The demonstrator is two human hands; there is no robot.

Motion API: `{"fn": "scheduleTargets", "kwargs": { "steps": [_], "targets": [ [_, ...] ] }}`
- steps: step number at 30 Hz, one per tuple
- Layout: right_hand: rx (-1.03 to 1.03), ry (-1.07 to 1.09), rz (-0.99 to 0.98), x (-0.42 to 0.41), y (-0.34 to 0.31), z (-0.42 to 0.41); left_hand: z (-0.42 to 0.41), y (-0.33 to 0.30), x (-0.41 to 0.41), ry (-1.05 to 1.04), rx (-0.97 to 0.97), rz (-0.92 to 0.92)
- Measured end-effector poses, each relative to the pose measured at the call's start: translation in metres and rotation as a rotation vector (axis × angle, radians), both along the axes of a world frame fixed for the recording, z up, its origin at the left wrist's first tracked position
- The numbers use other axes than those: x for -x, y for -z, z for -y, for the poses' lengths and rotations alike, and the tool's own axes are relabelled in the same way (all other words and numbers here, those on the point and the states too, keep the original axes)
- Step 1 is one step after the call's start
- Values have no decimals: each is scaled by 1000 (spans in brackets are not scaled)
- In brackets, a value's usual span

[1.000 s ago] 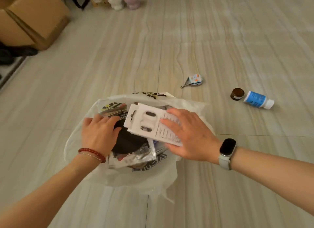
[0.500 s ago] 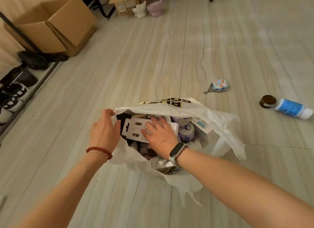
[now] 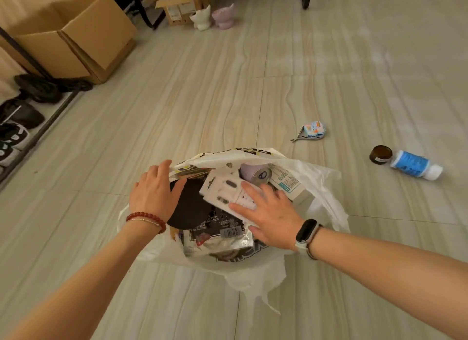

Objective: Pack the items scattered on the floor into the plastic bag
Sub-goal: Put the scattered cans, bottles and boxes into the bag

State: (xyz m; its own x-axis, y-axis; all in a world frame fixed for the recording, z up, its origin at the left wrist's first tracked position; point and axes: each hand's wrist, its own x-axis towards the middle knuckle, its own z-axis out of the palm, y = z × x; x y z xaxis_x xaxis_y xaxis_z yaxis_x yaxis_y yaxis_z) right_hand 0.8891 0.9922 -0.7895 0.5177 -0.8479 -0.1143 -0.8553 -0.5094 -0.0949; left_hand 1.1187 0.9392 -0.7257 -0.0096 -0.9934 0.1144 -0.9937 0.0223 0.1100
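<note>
White plastic crinkles under two bare hands on a pale tiled floor. The right hand (image 3: 272, 218), with a dark band at its wrist, lies flat with fingers spread on a white card pack (image 3: 225, 191), pressing it down into the mouth of the bag (image 3: 326, 187); it curls around nothing. The left hand (image 3: 154, 191), wearing a red bead bracelet, rests with fingers nearly straight on the bag's left rim and a black pouch (image 3: 188, 208) inside, seemingly holding the opening wide; whether it pinches the plastic I cannot tell. Around the card pack the bag looks full: a silver-topped can (image 3: 257, 173), a white carton (image 3: 288, 185) and a foil packet (image 3: 217, 235) crowd its mouth. Out on the floor to the right, well apart from the bag, a small cartoon-printed trinket with metal nippers (image 3: 310, 132), a brown jar (image 3: 380, 154) and a blue-labelled bottle (image 3: 415, 164) lying on its side are not yet packed. The risk, as I judge it, is crowding: the card pack sits high and tilted, so when the hand lifts it may slide back out, or the thin plastic may split at the packet's corners under a harder push. The bottle might roll when reached for.
</note>
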Motion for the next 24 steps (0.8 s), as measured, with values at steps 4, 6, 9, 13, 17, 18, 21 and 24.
{"fn": "scheduleTargets", "kwargs": {
  "steps": [4, 6, 9, 13, 17, 18, 21, 24],
  "targets": [
    [-71, 267, 211, -37, -5, 1, -5, -2, -16, -22, -34, -55],
    [-127, 307, 348, -65, -7, 3, -3, -4, -19, -12, -10, -135],
    [-280, 238, 448, -96, -4, 0, -1, -7, -18, -14, 26, -213],
    [-361, 82, 385, -95, 2, -4, 2, -10, -20, -36, 32, -213],
    [-198, -24, 382, -68, -11, -13, 2, -17, -11, 31, 15, -230],
    [-155, -52, 414, -56, -17, -15, 2, -19, -4, 69, 27, -210],
    [17, -151, 528, -16, -37, -19, 0, -24, 21, 170, 57, -158],
    [178, -56, 630, 37, -53, -12, 7, -30, 62, 300, 59, -200]
  ]
}}
